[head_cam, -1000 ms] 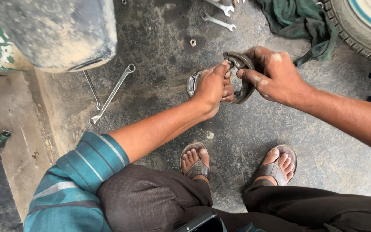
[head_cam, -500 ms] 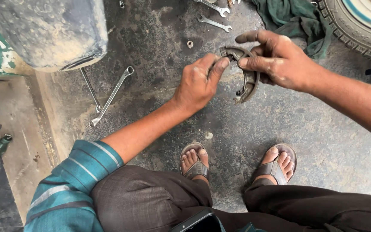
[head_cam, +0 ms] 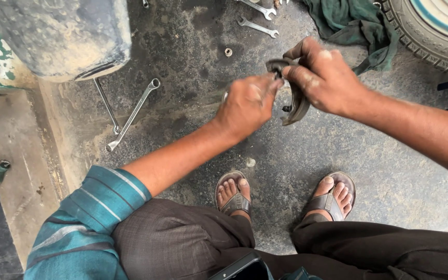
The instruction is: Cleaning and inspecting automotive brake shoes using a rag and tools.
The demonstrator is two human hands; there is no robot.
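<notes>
A dark, curved metal brake shoe [head_cam: 299,106] is held above the concrete floor, turned edge-on. My right hand [head_cam: 327,80] grips its upper part from the right, thumb and fingers wrapped around it. My left hand [head_cam: 247,103] comes in from the left with its fingers closed and pinches the shoe's top end next to my right thumb. Motion blurs the left hand a little. Whatever sits between the two hands at the top end is too small to tell.
Two long ring spanners [head_cam: 133,114] lie on the floor at the left under a dusty grey drum [head_cam: 63,36]. More spanners [head_cam: 257,26], a nut [head_cam: 228,52], a green rag [head_cam: 356,23] and a tyre [head_cam: 431,31] are farther out. My sandalled feet [head_cam: 234,192] are below.
Both hands have lifted the brake shoe and carried it up and to the right. It has turned from lying flat-on to edge-on. The left hand's fingers have closed at its top end.
</notes>
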